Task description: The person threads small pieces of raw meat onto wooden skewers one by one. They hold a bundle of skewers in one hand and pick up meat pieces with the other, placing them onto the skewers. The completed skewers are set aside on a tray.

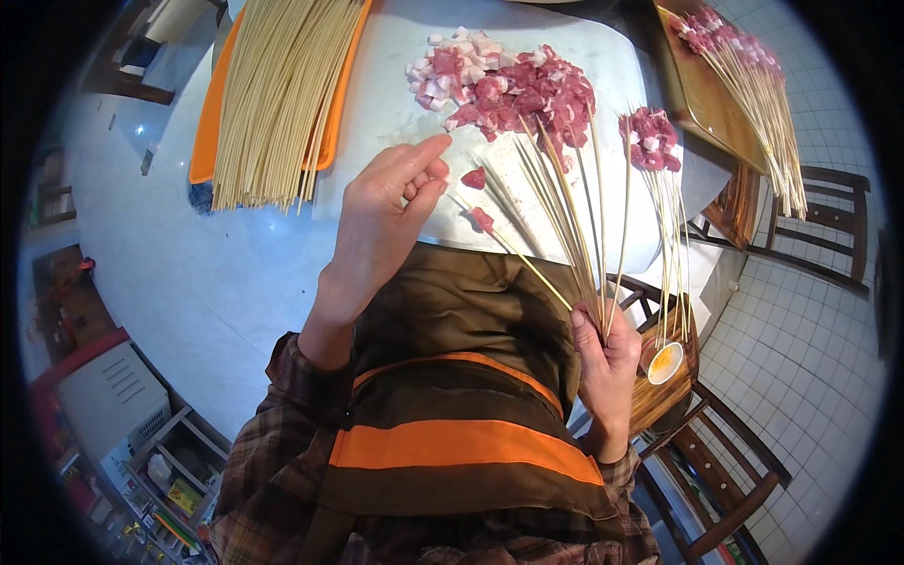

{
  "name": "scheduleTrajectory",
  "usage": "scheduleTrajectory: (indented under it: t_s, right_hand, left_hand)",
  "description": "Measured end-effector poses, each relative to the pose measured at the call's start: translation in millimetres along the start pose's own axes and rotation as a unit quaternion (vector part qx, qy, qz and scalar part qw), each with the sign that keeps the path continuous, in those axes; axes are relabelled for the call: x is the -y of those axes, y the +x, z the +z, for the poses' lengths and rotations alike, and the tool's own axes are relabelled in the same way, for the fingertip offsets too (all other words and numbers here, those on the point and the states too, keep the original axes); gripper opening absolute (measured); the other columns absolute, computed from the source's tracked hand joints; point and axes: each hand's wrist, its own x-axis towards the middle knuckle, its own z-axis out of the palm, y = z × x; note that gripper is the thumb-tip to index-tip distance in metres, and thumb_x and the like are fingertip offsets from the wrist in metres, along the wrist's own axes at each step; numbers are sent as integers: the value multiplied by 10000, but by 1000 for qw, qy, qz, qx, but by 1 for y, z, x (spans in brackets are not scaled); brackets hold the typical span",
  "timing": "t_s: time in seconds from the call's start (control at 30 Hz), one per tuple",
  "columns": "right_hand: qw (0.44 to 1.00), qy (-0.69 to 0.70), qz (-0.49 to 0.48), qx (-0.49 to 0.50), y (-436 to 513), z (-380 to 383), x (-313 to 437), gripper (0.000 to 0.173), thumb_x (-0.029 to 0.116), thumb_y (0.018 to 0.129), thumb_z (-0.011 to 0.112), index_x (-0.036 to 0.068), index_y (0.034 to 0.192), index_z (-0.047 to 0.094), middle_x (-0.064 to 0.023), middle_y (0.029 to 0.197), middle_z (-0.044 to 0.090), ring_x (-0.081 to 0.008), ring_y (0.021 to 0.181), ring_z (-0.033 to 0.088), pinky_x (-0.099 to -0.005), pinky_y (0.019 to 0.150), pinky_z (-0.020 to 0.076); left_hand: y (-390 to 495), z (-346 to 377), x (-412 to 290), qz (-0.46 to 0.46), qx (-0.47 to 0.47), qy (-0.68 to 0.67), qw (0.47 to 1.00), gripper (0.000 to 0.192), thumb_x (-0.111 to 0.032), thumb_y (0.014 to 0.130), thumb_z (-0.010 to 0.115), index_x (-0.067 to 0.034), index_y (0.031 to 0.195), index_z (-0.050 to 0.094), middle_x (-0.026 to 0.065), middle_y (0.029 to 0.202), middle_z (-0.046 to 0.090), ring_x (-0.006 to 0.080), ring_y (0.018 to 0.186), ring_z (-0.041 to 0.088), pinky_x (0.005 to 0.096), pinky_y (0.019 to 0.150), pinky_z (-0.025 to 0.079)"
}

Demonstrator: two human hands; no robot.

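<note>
My right hand grips a fanned bundle of thin bamboo skewers by their lower ends. One skewer slants out to the left and carries a single piece of raw red meat near its tip. Just past that tip is my left hand, thumb and index fingertips apart, with nothing visible between them. Another loose meat piece lies close to its fingers. Beyond, a heap of cut red meat and white fat cubes rests on a white board.
An orange tray of bare skewers stands at left. Several loaded skewers overhang the board's right edge; more loaded skewers lie on a metal tray. A white cup sits on a wooden stool. Wooden chairs stand at right.
</note>
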Motion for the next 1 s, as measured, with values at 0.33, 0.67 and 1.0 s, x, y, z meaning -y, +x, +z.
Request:
scheduleTrajectory:
  t_s: [0.33, 0.67, 1.0]
  right_hand:
    - [999, -41, -25, -2, 7, 6, 5, 104, 50, 999, 652, -15, 1079, 664, -96, 708, 577, -153, 620, 523, -290, 604, 458]
    - [997, -68, -42, 7, 12, 10, 9, 118, 20, 985, 640, -11, 1097, 657, -115, 707, 578, -178, 606, 562, -303, 595, 461]
    - [988, -139, -71, 14, 10, 12, 26, 187, -56, 903, 652, -8, 1084, 662, -170, 734, 612, -328, 622, 623, -346, 593, 482]
  left_hand:
    - [-2, -10, 3, 22, 9, 61, 998, 291, 27, 891, 727, 27, 1182, 717, 97, 1027, 724, 144, 856, 637, 279, 766, 533]
    - [-2, 0, -1, 54, -37, 108, 992, 191, 3, 883, 687, -26, 1065, 739, 124, 950, 739, 314, 945, 677, 397, 784, 554]
    - [-6, 2, 1, 34, -32, 74, 996, 156, 17, 879, 672, -24, 1020, 725, 130, 920, 723, 326, 921, 666, 407, 781, 543]
